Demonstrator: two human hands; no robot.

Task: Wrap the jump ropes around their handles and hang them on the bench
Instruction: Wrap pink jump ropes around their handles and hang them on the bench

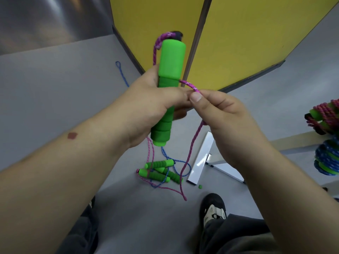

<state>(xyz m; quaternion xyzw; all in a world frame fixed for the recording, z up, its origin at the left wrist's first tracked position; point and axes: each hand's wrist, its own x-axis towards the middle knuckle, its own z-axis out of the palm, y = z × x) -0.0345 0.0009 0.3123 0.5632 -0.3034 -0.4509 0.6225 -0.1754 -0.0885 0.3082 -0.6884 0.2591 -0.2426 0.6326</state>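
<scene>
My left hand [148, 105] grips green foam jump-rope handles [169, 70] held upright in front of me. My right hand [220, 114] pinches the pink rope [189, 86] right beside the handles, at their middle. The same pink rope loops over the handles' top [158, 42] and hangs down to the floor [190, 149]. On the floor below lie several more green handles [158, 171] tangled with pink and blue rope. At the right edge two wrapped bundles hang on the bench [293, 142]: a pink one [324, 114] and a blue one [328, 160].
Yellow panels [247, 37] stand ahead on the grey floor. A loose blue rope [121, 72] trails at their foot. A white bench leg [201, 158] lies near the handles, with a small green cap [200, 186] beside it. My shoe [213, 209] is at the bottom.
</scene>
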